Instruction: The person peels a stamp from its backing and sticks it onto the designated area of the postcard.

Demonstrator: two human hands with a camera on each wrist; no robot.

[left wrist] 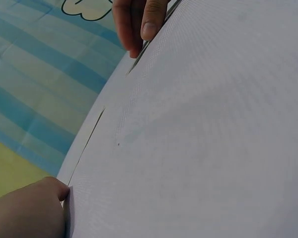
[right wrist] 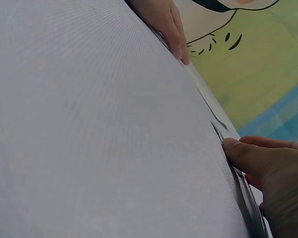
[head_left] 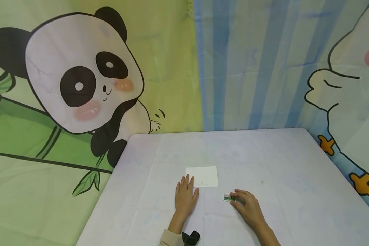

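**Two hands on a pale surface, one flat by a card, one pinching a small packet**

Head view: a person's two bare hands rest on a pale lilac surface (head_left: 264, 160). The left hand (head_left: 186, 196) lies flat, palm down, fingers straight & slightly spread, grip wide, holding nothing. Its fingertips touch the near-left corner of a white card (head_left: 203, 176), which lies flat just ahead of them, w/ a tiny mark near its near edge.

The right hand (head_left: 247, 205) sits to the right of the left hand, apart from it. Its fingers curl down & its grip is narrow, pinching a small packet (head_left: 228, 197) w/ green & white print. The packet lies on the surface, sticking out on the thumb side of the grip, just right of & nearer than the card, not touching it.

Left wrist view: the thumb (left wrist: 32, 210) presses the surface at the card's edge; the right hand's fingertips (left wrist: 151, 22) show far off. Right wrist view: the thumb (right wrist: 248, 158) bears on the packet's thin edge.

Behind the surface hangs a backdrop (head_left: 80, 75) w/ a cartoon panda, then blue stripes. A dark object (head_left: 191, 237) sits by the left sleeve (head_left: 169, 239); can't tell what it is.
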